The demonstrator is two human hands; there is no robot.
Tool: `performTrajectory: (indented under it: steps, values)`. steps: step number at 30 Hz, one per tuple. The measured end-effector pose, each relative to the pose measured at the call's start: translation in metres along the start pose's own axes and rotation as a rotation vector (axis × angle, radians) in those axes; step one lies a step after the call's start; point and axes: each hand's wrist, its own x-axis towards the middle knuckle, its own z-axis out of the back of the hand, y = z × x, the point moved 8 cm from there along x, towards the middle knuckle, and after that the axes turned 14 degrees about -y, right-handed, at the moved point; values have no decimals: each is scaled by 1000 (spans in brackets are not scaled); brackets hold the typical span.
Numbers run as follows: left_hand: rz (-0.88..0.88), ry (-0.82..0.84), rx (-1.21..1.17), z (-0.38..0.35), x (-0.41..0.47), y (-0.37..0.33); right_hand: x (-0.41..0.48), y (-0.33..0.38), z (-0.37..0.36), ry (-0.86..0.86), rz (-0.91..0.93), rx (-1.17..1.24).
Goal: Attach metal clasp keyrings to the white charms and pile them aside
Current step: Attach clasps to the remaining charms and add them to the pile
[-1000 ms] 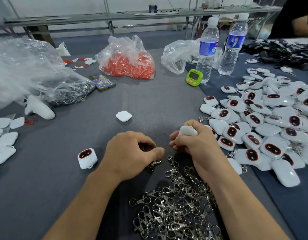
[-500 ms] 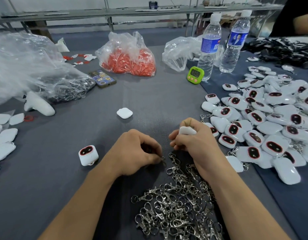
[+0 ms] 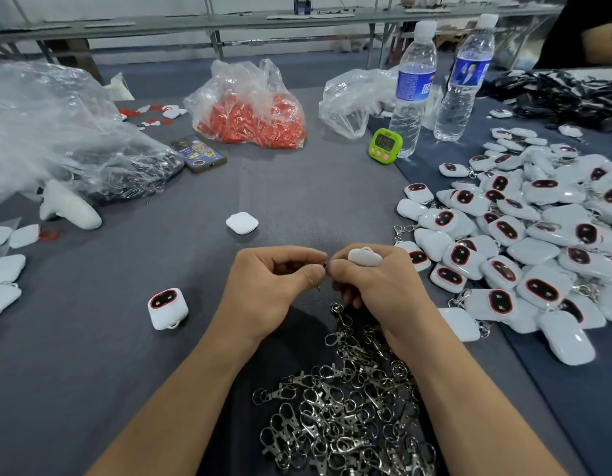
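My right hand (image 3: 383, 286) grips a white charm (image 3: 364, 256), whose top edge shows above the fingers. My left hand (image 3: 270, 286) pinches a small metal keyring between thumb and forefinger, pressed against the right hand's fingertips; the ring is mostly hidden. A heap of silver metal clasp keyrings (image 3: 349, 413) lies on the grey table below both hands. To the right spreads a large pile of white charms (image 3: 524, 242) with red-rimmed black faces, several with clasps on. One loose charm (image 3: 167, 308) lies left of my left hand, another (image 3: 242, 222) face-down beyond the hands.
Two water bottles (image 3: 412, 87) and a green timer (image 3: 385, 146) stand at the back right. A bag of red parts (image 3: 253, 111), a phone (image 3: 198, 153) and a big clear bag (image 3: 57, 139) lie at the back left. More white pieces (image 3: 4, 273) sit at the left edge.
My left hand lifted off the clasp heap and moved right until its fingertips met the right hand. The right hand kept its grip on the charm.
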Motion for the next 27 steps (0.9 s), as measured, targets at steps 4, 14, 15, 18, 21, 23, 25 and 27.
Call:
performTrajectory:
  steps: [4, 14, 15, 18, 21, 23, 25, 27]
  values:
    - [48, 33, 9, -2, -1, 4, 1, 0, 3, -33, -35, 55]
    - [31, -38, 150, 7, 2, 10, 2, -2, 6, -64, -38, 66]
    - [35, -57, 139, 8, 3, 10, 2, -3, 7, -82, -32, 58]
    - [53, -112, 40, 12, 5, 10, 5, -3, 12, -159, -9, 25]
    - [13, -137, 41, 13, 5, 7, 7, -3, 14, -187, 25, -40]
    - [-26, -137, 91, 12, 5, 6, 7, 0, 15, -201, 68, -91]
    - [-64, -130, 127, 12, 5, 5, 5, 4, 14, -195, 120, -122]
    - [-120, -129, 172, 12, 4, 2, 2, 9, 10, -176, 168, -138]
